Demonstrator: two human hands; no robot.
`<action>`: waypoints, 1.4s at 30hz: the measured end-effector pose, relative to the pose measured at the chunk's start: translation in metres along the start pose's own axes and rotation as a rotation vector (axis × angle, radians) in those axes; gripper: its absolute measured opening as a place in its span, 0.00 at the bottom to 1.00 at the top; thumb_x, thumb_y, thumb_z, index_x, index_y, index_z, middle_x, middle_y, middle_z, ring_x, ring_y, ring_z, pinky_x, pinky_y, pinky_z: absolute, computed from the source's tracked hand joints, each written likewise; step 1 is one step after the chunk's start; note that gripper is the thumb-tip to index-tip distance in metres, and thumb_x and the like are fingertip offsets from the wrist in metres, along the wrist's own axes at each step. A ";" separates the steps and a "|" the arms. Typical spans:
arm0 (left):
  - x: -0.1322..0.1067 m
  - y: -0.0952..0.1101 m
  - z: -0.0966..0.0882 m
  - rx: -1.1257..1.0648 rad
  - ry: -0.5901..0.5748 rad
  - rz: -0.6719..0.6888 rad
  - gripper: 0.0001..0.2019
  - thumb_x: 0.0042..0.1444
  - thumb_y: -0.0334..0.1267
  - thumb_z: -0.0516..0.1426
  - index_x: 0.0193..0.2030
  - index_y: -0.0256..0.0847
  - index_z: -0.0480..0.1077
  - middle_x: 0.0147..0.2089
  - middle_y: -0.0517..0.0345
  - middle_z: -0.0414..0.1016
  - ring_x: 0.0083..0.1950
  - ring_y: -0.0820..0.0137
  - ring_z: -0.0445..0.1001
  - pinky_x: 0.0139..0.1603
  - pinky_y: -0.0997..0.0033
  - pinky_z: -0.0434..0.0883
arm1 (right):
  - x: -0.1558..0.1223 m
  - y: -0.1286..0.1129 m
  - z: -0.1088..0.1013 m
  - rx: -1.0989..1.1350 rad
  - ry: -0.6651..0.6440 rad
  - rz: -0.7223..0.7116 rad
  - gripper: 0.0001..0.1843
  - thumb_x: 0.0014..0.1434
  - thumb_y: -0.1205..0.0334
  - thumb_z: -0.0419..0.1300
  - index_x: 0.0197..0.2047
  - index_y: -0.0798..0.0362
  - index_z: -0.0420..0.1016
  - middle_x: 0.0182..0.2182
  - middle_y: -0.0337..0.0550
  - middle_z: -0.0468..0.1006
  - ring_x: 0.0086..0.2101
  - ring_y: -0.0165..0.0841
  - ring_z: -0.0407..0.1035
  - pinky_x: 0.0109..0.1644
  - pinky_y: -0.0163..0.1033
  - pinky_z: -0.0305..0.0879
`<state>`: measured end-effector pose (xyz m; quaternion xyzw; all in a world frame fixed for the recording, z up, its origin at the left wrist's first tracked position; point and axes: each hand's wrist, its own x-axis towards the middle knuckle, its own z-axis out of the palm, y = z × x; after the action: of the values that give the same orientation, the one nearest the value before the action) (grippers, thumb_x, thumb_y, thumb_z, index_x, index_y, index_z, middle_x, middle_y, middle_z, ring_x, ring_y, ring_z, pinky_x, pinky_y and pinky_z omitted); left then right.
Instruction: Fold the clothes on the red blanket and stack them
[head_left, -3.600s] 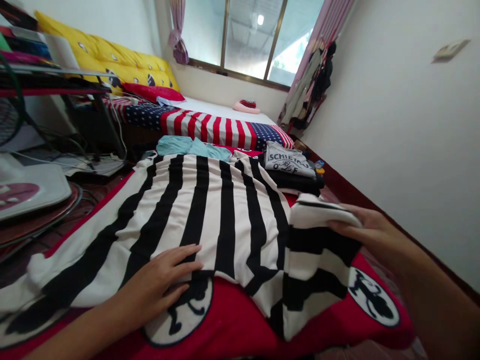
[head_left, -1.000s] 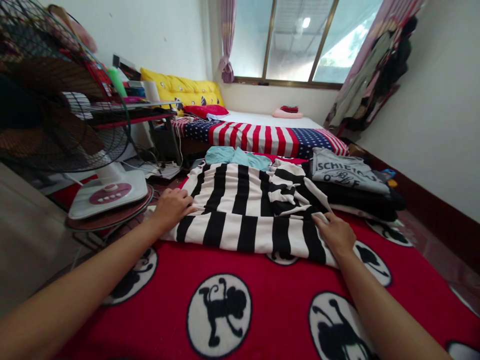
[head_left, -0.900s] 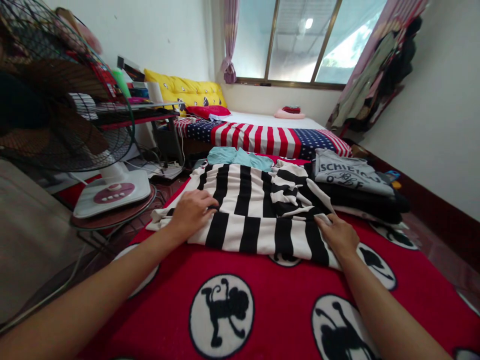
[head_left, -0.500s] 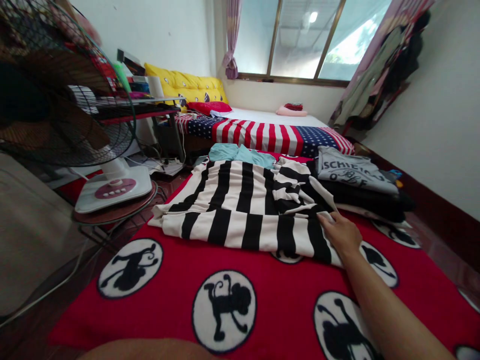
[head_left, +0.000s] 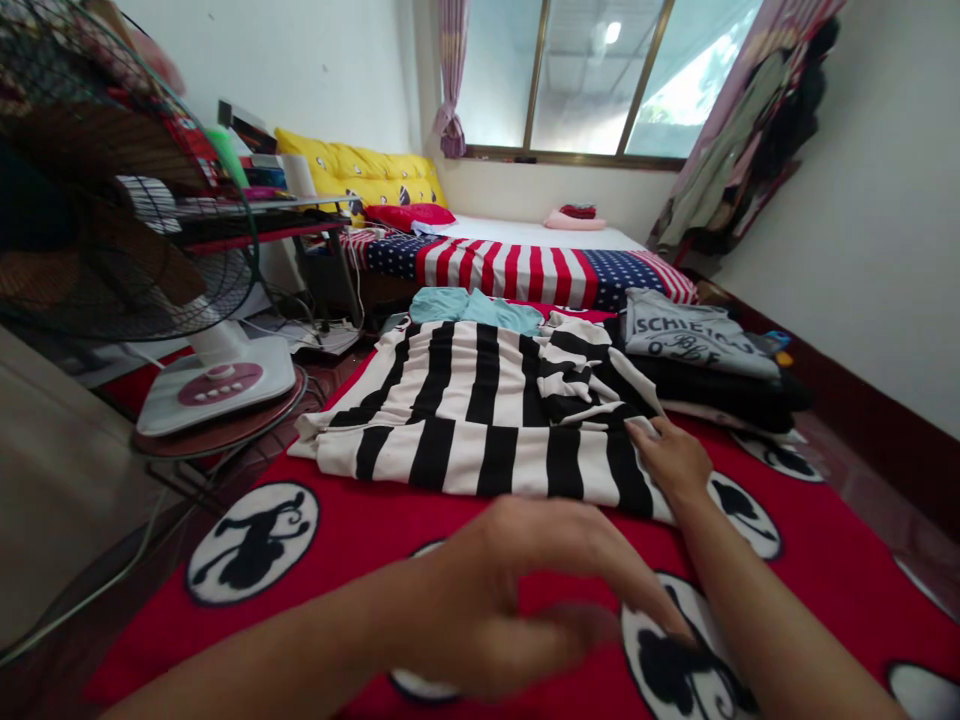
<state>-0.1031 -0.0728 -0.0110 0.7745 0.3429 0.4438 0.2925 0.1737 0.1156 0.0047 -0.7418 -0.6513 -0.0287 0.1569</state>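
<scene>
A black-and-white striped top lies spread on the red blanket, its near part folded up into a band and a sleeve bunched at the right. My right hand is closed on the right end of that band, fingertips partly hidden against the cloth. In front of the top, my left hand hovers over the blanket, slightly blurred. Its thumb and forefinger are apart, with nothing between them.
Folded clothes, a grey printed shirt uppermost, are stacked at the right. Light blue cloth lies behind the top. On the left a fan stands on a round stool. A bed stands behind.
My left hand has come up from the lower edge into the middle foreground. My right hand keeps its place on the striped top, while the view has shifted slightly.
</scene>
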 end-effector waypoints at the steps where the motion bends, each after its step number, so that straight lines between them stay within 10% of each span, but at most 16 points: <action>1: 0.008 0.006 -0.011 0.083 0.002 -0.006 0.12 0.61 0.39 0.56 0.50 0.45 0.74 0.51 0.49 0.75 0.52 0.64 0.74 0.54 0.64 0.71 | 0.000 0.000 0.000 0.001 0.004 -0.003 0.28 0.61 0.38 0.48 0.45 0.50 0.79 0.37 0.53 0.81 0.39 0.48 0.73 0.32 0.41 0.53; 8: 0.038 -0.033 -0.129 0.680 0.148 -0.343 0.14 0.61 0.45 0.55 0.46 0.40 0.75 0.47 0.50 0.75 0.52 0.60 0.72 0.56 0.57 0.66 | -0.001 -0.001 -0.001 0.004 0.009 -0.006 0.28 0.62 0.38 0.48 0.44 0.50 0.79 0.37 0.53 0.81 0.39 0.47 0.74 0.31 0.40 0.52; 13: 0.029 -0.052 -0.149 0.720 0.067 -0.374 0.09 0.57 0.44 0.58 0.35 0.41 0.74 0.38 0.56 0.76 0.42 0.65 0.73 0.45 0.65 0.67 | 0.000 0.000 0.002 -0.011 0.011 -0.004 0.28 0.62 0.38 0.49 0.44 0.50 0.79 0.36 0.53 0.81 0.38 0.45 0.74 0.31 0.39 0.51; 23: 0.064 -0.023 -0.122 1.290 -0.054 -0.323 0.07 0.56 0.30 0.55 0.30 0.39 0.73 0.35 0.50 0.74 0.42 0.54 0.74 0.44 0.54 0.65 | -0.002 -0.005 -0.001 -0.008 0.015 0.016 0.25 0.60 0.39 0.53 0.43 0.50 0.79 0.35 0.51 0.81 0.36 0.42 0.73 0.31 0.38 0.50; 29: 0.112 -0.008 -0.027 0.585 -0.110 -0.053 0.13 0.61 0.31 0.52 0.49 0.40 0.73 0.50 0.51 0.76 0.48 0.67 0.76 0.51 0.68 0.71 | -0.005 -0.005 -0.001 0.025 0.065 0.004 0.22 0.61 0.41 0.54 0.42 0.49 0.79 0.35 0.50 0.81 0.37 0.43 0.74 0.31 0.38 0.51; 33: 0.118 -0.031 0.023 0.556 -0.245 0.033 0.25 0.63 0.43 0.54 0.65 0.39 0.62 0.68 0.45 0.61 0.68 0.59 0.62 0.68 0.55 0.60 | -0.005 -0.003 0.001 0.215 0.085 0.015 0.19 0.58 0.44 0.58 0.37 0.50 0.79 0.32 0.49 0.81 0.37 0.42 0.73 0.35 0.38 0.56; 42: 0.110 -0.046 0.027 0.769 -0.350 0.075 0.37 0.58 0.63 0.51 0.70 0.47 0.55 0.76 0.49 0.42 0.75 0.57 0.43 0.72 0.48 0.47 | 0.005 0.038 -0.011 0.833 0.047 0.102 0.24 0.57 0.40 0.52 0.35 0.54 0.74 0.31 0.47 0.80 0.30 0.32 0.73 0.32 0.34 0.66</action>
<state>-0.0506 0.0372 -0.0044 0.9029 0.4001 0.1555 0.0198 0.2131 0.1139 0.0088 -0.6453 -0.5659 0.2282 0.4596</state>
